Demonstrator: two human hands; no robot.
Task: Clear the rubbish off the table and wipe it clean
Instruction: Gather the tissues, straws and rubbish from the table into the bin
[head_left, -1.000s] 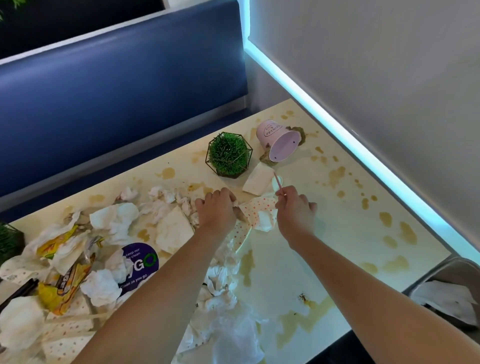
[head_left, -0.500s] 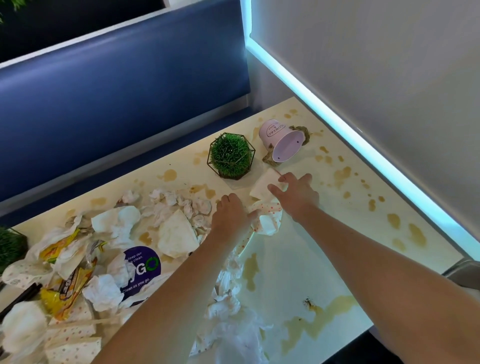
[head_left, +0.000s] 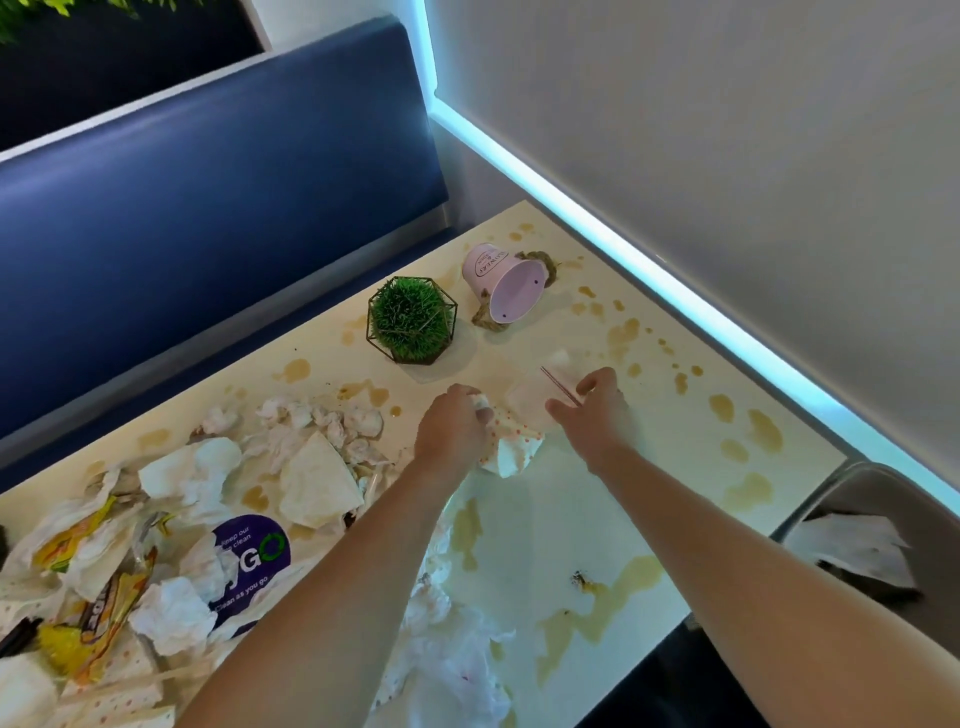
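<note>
We stand over a cream table (head_left: 675, 467) spattered with brown spills; a larger pool (head_left: 597, 608) spreads near its front edge; behind it runs a dark blue bench back (head_left: 208, 208), and a grey wall (head_left: 727, 130) to our right carries a glowing cyan light strip (head_left: 597, 218). A green grass ball in a black wire frame (head_left: 412, 319) stands upright at the far side, with a pink pot (head_left: 506, 283) tipped on its side just beside it. Crumpled white tissues and yellow wrappers (head_left: 171, 519) heap across the left half, partly covering a purple round sticker (head_left: 257, 558); more tissues (head_left: 457, 670) trail under our left forearm. A grey bin (head_left: 883, 519) with paper inside sits off the right edge. Our left hand (head_left: 452, 431) curls its fingers round a dotted napkin (head_left: 511, 441) and a white wad at mid-table; our right hand (head_left: 595, 410) pinches a thin red-and-white stick (head_left: 560, 385) over a pale napkin (head_left: 530, 397) that lies flat on the table.
</note>
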